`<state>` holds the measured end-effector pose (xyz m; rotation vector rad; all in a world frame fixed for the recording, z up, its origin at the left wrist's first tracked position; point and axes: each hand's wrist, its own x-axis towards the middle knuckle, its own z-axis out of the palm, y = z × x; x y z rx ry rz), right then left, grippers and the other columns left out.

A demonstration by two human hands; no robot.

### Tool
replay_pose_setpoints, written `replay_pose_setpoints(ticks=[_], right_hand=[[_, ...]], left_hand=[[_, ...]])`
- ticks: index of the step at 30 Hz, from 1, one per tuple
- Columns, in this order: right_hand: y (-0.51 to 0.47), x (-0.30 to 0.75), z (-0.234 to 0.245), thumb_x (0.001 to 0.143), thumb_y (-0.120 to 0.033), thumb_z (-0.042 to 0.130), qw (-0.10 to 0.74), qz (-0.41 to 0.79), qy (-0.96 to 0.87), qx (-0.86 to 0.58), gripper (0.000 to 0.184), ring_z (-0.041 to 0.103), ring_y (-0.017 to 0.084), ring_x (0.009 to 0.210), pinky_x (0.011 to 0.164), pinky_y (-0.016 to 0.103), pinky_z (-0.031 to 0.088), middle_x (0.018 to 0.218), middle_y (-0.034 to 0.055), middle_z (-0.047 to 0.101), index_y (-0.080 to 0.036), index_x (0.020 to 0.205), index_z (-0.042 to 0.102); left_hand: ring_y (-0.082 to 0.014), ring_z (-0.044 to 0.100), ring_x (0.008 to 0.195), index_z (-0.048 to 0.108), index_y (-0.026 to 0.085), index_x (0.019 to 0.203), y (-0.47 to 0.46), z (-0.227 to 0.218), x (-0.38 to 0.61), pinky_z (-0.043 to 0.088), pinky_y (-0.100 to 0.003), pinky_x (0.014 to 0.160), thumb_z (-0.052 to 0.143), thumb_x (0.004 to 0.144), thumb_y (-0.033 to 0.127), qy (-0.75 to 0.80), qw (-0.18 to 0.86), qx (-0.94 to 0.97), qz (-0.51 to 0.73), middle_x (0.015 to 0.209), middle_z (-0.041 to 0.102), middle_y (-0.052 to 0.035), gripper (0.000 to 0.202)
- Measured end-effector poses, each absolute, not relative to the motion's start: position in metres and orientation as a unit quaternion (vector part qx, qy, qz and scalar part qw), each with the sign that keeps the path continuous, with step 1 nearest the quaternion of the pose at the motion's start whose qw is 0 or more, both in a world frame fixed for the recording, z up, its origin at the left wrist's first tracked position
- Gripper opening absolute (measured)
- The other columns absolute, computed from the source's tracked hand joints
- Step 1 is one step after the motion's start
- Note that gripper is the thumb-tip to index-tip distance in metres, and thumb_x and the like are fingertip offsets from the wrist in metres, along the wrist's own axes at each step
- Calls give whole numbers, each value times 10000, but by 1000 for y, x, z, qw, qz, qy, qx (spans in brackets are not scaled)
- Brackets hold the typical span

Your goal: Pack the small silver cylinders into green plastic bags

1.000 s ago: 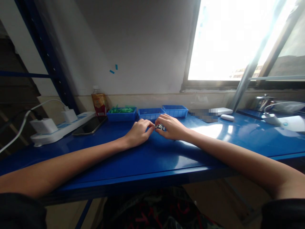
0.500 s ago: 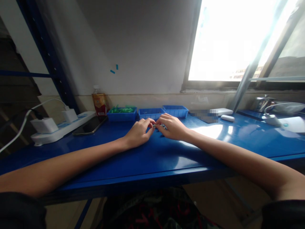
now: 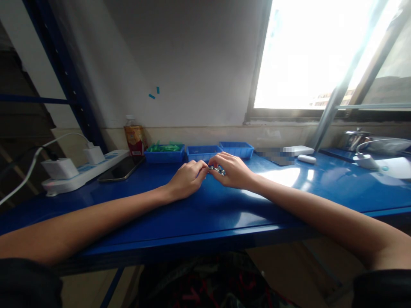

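Observation:
My left hand is over the blue tabletop, its thumb and forefinger pressed together in a pinch. Whatever lies between those tips is too small to make out. Facing it, my right hand is curled with forefinger and thumb brought round toward the left fingertips. Its hold is also too small to name. Several small shiny metal pieces show in the gap between the right thumb and forefinger, partly covered by the hand. The fingertips of both hands nearly meet at the left end of these pieces.
Behind my hands stand blue bins: one with green pieces, a middle bin and a right bin. At left are a power strip, a phone and a bottle. A white case lies right.
The right forefinger and thumb have spread a little, so more of the metal pieces show. The left fingers have straightened slightly, staying pinched. Both arms are nearly still.

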<state>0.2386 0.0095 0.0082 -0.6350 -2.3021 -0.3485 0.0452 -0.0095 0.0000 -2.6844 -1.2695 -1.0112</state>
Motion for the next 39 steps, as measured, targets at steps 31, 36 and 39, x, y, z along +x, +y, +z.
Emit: replay_pose_setpoints(ticks=[31,36,39], right_hand=[[9,238,6,863,-253,544,353,-123,-897,-236,143,585,176,810,729,280,437,851,48,640,-179,982,571],[10,237,6,869,-215,517,354,-131,-898,-226,79,577,174,788,710,276,434,833,48,639,-187,915,575],[10,237,6,877,-217,511,360,-132,-894,-230,79,576,173,774,697,273,432,825,51,642,-179,908,574]], left_hand=[[-210,599,840,572,155,990,-1,-2,35,419,-336,765,341,959,331,-370,146,-871,-287,882,648,-78,293],[-205,599,823,575,162,985,-3,-1,36,413,-341,770,316,966,320,-362,137,-880,-275,879,662,-73,304],[-207,596,810,576,158,991,-3,-1,36,411,-342,766,320,965,319,-357,136,-882,-274,852,658,-71,303]])
